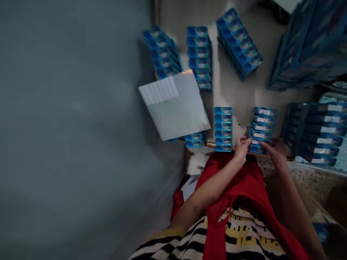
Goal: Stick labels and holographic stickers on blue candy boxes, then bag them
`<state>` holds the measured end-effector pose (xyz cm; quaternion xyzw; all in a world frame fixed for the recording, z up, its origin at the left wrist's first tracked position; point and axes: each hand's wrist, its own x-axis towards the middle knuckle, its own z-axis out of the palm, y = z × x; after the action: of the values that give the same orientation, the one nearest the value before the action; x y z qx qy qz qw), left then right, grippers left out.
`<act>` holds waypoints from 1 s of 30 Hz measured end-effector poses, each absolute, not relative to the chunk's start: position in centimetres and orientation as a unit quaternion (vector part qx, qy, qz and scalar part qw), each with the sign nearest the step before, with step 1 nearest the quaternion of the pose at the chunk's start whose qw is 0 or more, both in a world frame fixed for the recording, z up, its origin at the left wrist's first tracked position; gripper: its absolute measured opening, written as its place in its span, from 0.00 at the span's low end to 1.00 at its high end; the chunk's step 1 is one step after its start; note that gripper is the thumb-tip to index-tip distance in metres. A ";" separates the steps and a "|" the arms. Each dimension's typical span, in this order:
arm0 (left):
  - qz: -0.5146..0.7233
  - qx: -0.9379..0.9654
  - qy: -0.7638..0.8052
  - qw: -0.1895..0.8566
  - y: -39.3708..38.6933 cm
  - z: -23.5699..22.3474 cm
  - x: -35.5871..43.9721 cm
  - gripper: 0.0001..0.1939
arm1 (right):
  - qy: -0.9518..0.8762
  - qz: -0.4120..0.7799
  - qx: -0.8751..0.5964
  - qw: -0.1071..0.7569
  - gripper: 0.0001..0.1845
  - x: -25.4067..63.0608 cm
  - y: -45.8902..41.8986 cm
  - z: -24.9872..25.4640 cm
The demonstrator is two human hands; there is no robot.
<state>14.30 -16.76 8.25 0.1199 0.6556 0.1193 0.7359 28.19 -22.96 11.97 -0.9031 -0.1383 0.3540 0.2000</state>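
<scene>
My left hand [242,146] is at the left side of a row of blue boxes [264,119], its fingertips pinched together at the end of a small white label [255,142]. The label lies over a box near the front of the row. My right hand [278,151] comes from the other side, with a stretched finger touching the label's right end and the other fingers apart. Boxes further back in this row carry similar white labels. The front box shows no label. To the left stands another row of blue boxes [223,126] without white labels.
A pale sheet of label strips [179,108] lies tilted over box rows at the left. More blue box rows [199,54] stand behind, one angled [238,43]. Stacked boxes [306,54] rise at the right, above a tray [340,168] with labelled boxes. A wall [76,126] borders the left.
</scene>
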 end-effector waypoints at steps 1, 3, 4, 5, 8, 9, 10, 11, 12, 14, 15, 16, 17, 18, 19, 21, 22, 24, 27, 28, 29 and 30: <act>0.124 0.177 0.643 0.735 -15.9 9.2 13.7 0.18 | -0.164 0.350 -0.906 0.173 0.38 28.5 -22.9 12.6; 0.144 0.349 0.585 0.718 -12.4 11.5 11.0 0.11 | -0.227 0.277 -0.927 0.113 0.29 28.6 -22.1 14.2; 0.165 0.447 0.546 0.689 -9.6 12.7 8.9 0.06 | -0.257 0.226 -0.934 0.098 0.26 28.3 -21.2 15.0; 0.204 0.536 0.532 0.623 -6.2 13.6 6.5 0.03 | -0.285 0.184 -0.935 0.102 0.23 27.8 -19.9 15.7; 0.283 0.666 0.606 0.331 6.0 14.5 -1.1 0.10 | -0.389 0.168 -0.883 0.203 0.16 24.3 -13.5 16.3; 0.257 0.685 0.625 0.274 9.9 14.1 -3.2 0.17 | -0.429 0.184 -0.851 0.240 0.14 22.6 -10.6 16.0; 0.220 0.703 0.631 0.245 13.4 13.5 -4.9 0.23 | -0.476 0.198 -0.814 0.268 0.13 20.8 -7.5 15.5; 0.174 0.727 0.622 0.233 16.3 12.7 -6.1 0.27 | -0.519 0.208 -0.776 0.290 0.12 19.0 -4.3 14.9; 0.129 0.748 0.610 0.229 18.5 11.8 -7.0 0.29 | -0.554 0.215 -0.743 0.306 0.14 17.2 -1.1 14.2; 0.069 0.778 0.581 0.227 20.9 10.1 -7.8 0.30 | -0.607 0.200 -0.701 0.315 0.19 14.1 4.5 12.8; 0.060 0.786 0.571 0.228 21.4 9.5 -8.0 0.28 | -0.624 0.187 -0.693 0.307 0.21 12.9 6.9 12.1; 0.062 0.789 0.565 0.232 21.6 9.1 -8.1 0.26 | -0.638 0.177 -0.690 0.292 0.23 11.9 8.8 11.5; 0.073 0.788 0.562 0.240 21.7 8.8 -8.2 0.22 | -0.649 0.167 -0.689 0.275 0.24 11.1 10.3 11.0; 0.088 0.785 0.559 0.252 21.6 8.8 -8.2 0.18 | -0.658 0.160 -0.690 0.258 0.25 10.6 11.4 10.6; 0.101 0.781 0.555 0.268 21.6 8.9 -8.3 0.14 | -0.664 0.153 -0.690 0.244 0.25 10.1 12.2 10.3; 0.119 0.773 0.544 0.305 21.6 9.5 -8.5 0.06 | -0.674 0.136 -0.690 0.225 0.26 9.6 13.0 10.1; 0.123 0.769 0.538 0.323 21.7 9.9 -8.6 0.05 | -0.678 0.126 -0.691 0.217 0.25 9.4 13.3 10.1; 0.125 0.760 0.531 0.354 21.8 10.6 -8.7 0.04 | -0.691 0.113 -0.688 0.192 0.25 8.8 13.6 10.2; 0.123 0.741 0.547 0.369 21.9 11.3 -8.7 0.05 | -0.704 0.113 -0.688 0.136 0.25 7.8 14.1 10.6; 0.123 0.736 0.555 0.368 21.9 11.4 -8.6 0.05 | -0.704 0.116 -0.690 0.119 0.25 7.4 14.1 10.6; 0.124 0.732 0.561 0.366 21.9 11.5 -8.6 0.05 | -0.703 0.119 -0.693 0.107 0.26 7.1 14.0 10.6; 0.125 0.729 0.566 0.364 21.8 11.5 -8.5 0.05 | -0.701 0.121 -0.695 0.100 0.26 6.9 13.8 10.5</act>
<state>-8.52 21.83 11.52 0.7286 0.5664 0.1253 0.3642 6.85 13.83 10.54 -0.6954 -0.7012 0.1208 0.1003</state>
